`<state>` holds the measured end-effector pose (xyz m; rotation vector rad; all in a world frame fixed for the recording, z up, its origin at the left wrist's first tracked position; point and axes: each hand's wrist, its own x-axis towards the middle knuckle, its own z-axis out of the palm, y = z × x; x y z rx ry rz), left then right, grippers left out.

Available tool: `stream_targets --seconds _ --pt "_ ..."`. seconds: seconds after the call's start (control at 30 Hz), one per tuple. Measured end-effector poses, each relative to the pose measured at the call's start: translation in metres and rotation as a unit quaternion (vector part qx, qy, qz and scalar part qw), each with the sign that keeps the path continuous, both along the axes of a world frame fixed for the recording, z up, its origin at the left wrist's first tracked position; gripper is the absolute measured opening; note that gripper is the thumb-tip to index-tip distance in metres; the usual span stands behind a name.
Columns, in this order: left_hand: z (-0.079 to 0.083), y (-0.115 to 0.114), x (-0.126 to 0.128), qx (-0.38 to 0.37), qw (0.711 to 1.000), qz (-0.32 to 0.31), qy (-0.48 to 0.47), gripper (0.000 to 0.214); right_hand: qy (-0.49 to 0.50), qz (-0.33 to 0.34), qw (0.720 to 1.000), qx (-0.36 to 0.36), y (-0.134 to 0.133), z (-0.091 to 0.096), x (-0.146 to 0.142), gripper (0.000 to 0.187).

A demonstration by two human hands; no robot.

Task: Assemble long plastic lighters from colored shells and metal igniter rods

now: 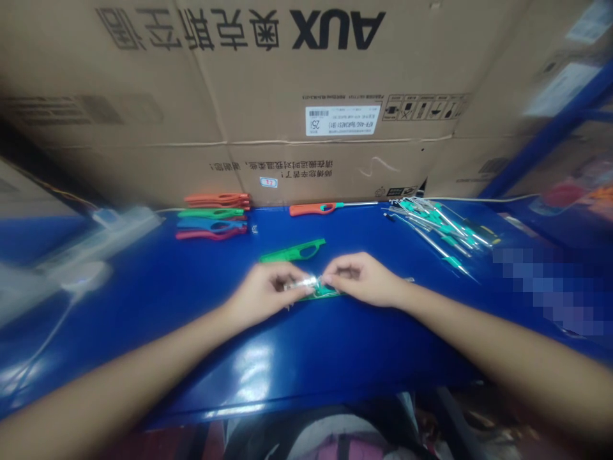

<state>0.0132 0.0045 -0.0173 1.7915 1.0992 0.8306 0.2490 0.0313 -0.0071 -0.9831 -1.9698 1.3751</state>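
Over the middle of the blue table, my left hand [262, 289] pinches a small shiny silver cylinder [305, 282] between thumb and fingers. Just under it lies a green lighter shell half [330, 292], partly covered by both hands. The fingers of my right hand [361, 278] are closed at the right end of this shell, close to a thin pale wire; what they grip is too small and blurred to name. Slightly beyond my hands rests another green shell half [299, 250] with a trigger opening.
Stacked orange, green, blue and red lighter shells [213, 217] lie at the back left. An orange stick lighter [313, 209] lies along the back. Metal lighter rods with green parts [443, 227] are heaped at right. A cardboard box [268, 83] walls the rear; a power strip [103, 239] sits left.
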Motion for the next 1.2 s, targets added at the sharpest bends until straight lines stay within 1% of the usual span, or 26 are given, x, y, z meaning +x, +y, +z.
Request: stream_targets --seconds 0.2,0.4,0.53,0.67,0.77,0.93,1.07,1.2 --pt "-0.0028 -0.0007 0.0001 -0.002 1.0 0.01 0.004 0.027 0.002 -0.008 1.0 0.003 -0.0023 -0.0001 -0.0014 0.031" --pt "-0.0031 -0.0013 0.0008 0.023 1.0 0.018 -0.003 0.027 0.002 -0.007 1.0 0.004 -0.0028 0.0 -0.0019 0.03" --pt "-0.0026 -0.0006 0.0017 0.018 1.0 0.021 0.002 0.025 0.007 -0.012 1.0 -0.016 -0.0013 0.0001 -0.0029 0.029" --pt "-0.0022 0.0002 0.0033 0.017 1.0 0.019 0.004 0.025 0.005 -0.034 0.999 -0.034 -0.0011 0.0017 -0.0036 0.026" --pt "-0.0024 0.0004 0.0037 0.019 1.0 0.015 0.0 0.025 0.005 -0.033 0.998 -0.044 -0.0018 0.0026 -0.0034 0.025" --pt "-0.0025 0.0001 0.0032 0.016 1.0 0.016 0.0 0.024 0.015 -0.031 0.999 -0.021 -0.0011 0.001 -0.0023 0.026" --pt "-0.0022 -0.0002 0.0029 0.004 1.0 0.019 -0.002 0.025 0.026 -0.024 0.999 -0.029 -0.0002 0.0001 -0.0006 0.027" --pt "-0.003 0.0001 0.0027 0.004 1.0 0.024 0.0 0.026 0.026 -0.034 0.999 -0.026 -0.0001 -0.0012 0.0002 0.029"
